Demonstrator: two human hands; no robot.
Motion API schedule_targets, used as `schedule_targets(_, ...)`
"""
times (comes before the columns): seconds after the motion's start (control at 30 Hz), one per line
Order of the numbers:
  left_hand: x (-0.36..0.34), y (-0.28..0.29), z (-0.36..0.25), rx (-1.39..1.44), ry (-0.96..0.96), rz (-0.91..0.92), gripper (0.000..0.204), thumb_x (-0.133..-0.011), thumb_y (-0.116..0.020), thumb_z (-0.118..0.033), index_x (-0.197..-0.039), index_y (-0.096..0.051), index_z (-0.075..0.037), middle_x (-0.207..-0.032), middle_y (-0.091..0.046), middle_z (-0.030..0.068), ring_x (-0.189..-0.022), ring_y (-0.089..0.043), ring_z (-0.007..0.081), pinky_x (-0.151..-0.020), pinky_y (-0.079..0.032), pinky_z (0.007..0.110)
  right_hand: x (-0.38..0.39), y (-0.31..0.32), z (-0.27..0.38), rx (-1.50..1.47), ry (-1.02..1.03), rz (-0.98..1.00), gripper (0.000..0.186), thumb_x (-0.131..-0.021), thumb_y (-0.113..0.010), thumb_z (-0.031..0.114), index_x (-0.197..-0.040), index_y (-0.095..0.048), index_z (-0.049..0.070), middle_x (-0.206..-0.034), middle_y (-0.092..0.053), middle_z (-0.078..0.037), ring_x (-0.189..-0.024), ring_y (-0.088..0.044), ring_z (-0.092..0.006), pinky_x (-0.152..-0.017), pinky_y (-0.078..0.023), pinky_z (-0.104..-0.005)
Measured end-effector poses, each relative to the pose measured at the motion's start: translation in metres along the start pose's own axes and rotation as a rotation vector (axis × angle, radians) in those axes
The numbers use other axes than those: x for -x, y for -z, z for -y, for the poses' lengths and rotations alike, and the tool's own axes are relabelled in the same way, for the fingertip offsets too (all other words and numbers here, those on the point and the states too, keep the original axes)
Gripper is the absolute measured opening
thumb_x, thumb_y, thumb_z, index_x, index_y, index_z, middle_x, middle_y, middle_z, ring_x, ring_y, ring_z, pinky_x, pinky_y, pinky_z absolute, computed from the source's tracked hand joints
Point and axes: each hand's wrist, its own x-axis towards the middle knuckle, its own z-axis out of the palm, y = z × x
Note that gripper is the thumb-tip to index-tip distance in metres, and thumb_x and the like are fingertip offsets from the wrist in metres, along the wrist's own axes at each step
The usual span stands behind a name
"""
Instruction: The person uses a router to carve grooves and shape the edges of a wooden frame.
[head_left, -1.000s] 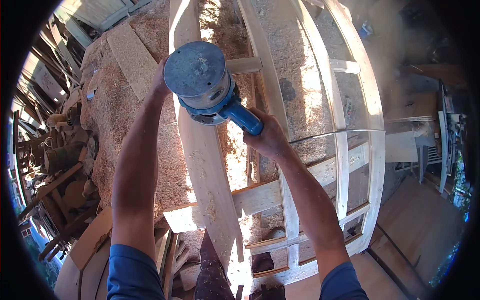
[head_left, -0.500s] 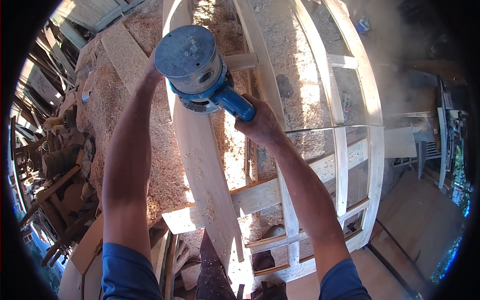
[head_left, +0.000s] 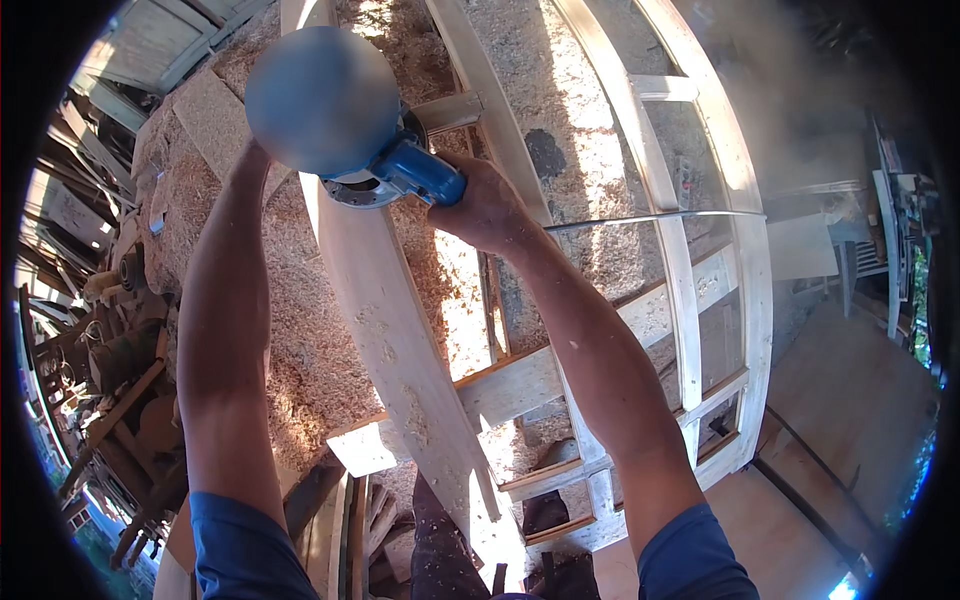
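Note:
A blue handheld router (head_left: 322, 100) with a broad round top rests on a long pale wooden plank (head_left: 375, 290); the top looks blurred. My right hand (head_left: 482, 205) is closed around its blue side handle (head_left: 425, 172). My left hand (head_left: 262, 160) reaches the router's far-left side; its fingers are hidden behind the body. Wood shavings lie along the near part of the plank. The plank lies across a wooden lattice frame (head_left: 520, 385) with curved-looking bars.
Shavings (head_left: 310, 330) cover the ground under the frame. A thin dark cable or rod (head_left: 620, 219) crosses the frame bars. Scrap wood and machine parts (head_left: 120, 350) crowd the left. Large flat boards (head_left: 840, 400) lie at the right, and dust hangs at the upper right.
The router and both hands sit higher and further left in the picture. The whole view has shifted too, so part of this is head movement. The right hand keeps its grip.

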Motion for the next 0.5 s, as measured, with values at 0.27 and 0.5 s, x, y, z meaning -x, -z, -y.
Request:
schedule_targets(0.27, 0.02, 0.001, -0.004, 0.397, -0.113, 0.285, 0.061, -0.095, -0.066, -0.026, -0.148, -0.042, -0.007, -0.145, -0.051, 0.0136, -0.131, -0.053, 0.0248, -0.109, -0.045, 0.044, 0.017, -0.005, -0.002, -0.015, 0.016, 0.017, 0.033, -0.071, -0.066, 0.008, -0.104, -0.064, 0.005, -0.078, -0.065, -0.01, -0.074, -0.064, -0.0204, -0.073, -0.05, -0.0366)
schedule_targets(0.5, 0.045, -0.047, -0.009, 0.128, 0.085, -0.152, 0.058, -0.097, -0.062, -0.027, -0.147, -0.042, -0.006, -0.144, -0.052, 0.0137, -0.128, -0.054, 0.0246, -0.107, -0.047, 0.043, 0.054, -0.01, -0.005, 0.009, -0.035, 0.034, 0.031, -0.071, -0.065, 0.008, -0.102, -0.064, 0.006, -0.076, -0.065, -0.009, -0.071, -0.064, -0.0201, -0.071, -0.051, -0.0369)
